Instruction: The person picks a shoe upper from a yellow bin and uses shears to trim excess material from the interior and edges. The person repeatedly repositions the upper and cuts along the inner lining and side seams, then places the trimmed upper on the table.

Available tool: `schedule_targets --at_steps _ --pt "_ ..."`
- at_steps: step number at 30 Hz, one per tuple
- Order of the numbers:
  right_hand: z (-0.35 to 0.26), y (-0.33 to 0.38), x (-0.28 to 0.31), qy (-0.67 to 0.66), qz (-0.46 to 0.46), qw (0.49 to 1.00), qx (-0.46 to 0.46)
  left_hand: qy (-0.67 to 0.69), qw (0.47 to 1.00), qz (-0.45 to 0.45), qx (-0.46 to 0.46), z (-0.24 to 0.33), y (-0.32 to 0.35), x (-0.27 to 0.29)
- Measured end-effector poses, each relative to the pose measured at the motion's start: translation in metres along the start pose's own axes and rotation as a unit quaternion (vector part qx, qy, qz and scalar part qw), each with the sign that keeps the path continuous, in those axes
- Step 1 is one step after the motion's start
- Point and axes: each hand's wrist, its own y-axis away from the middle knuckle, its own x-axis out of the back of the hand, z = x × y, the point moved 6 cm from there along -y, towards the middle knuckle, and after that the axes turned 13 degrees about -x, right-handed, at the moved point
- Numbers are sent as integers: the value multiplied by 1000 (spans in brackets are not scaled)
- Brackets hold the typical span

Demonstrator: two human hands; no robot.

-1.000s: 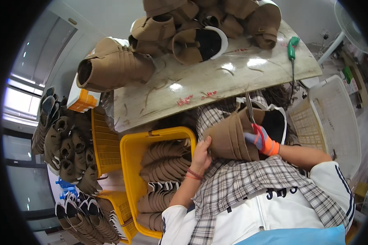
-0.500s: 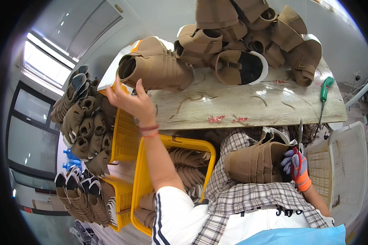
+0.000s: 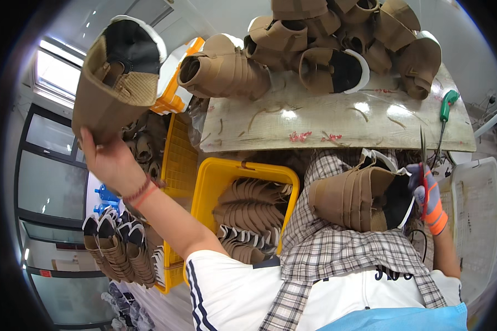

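At the upper left I hold up a brown shoe upper (image 3: 96,107) with black lining and a white edge. My left hand (image 3: 111,163) is closed on its lower end, the thumb showing. A nested stack of brown shoe uppers (image 3: 342,198) lies on its side on my lap. Beside its open end is my right hand (image 3: 433,201), in a grey and orange glove, closed around red-handled scissors (image 3: 424,179) whose blades point up.
Ahead stands a table (image 3: 248,135) with heaped brown uppers (image 3: 326,69) and a green-handled tool (image 3: 448,105). A yellow basket (image 3: 201,185) of uppers sits to my left, near further stacks (image 3: 119,248). A white crate (image 3: 480,204) is at right.
My left hand has swung left and down from beside the table's stack, and now grips a shoe upper. My right hand with the scissors has shifted slightly right and up, away from the lap stack.
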Motion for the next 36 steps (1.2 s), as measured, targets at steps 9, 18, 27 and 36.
schedule_targets --at_steps 9,18,27,36 --pt "-120 -21 -26 301 86 914 258 180 814 94 545 -57 288 -1" --pt "-65 -56 -55 643 -5 734 218 207 700 80 679 -48 385 -11" --pt "-45 -70 -58 658 -6 731 180 248 735 60 628 -70 398 -5" --pt "-57 -72 -62 681 -10 709 184 241 808 10 538 -120 416 -33"
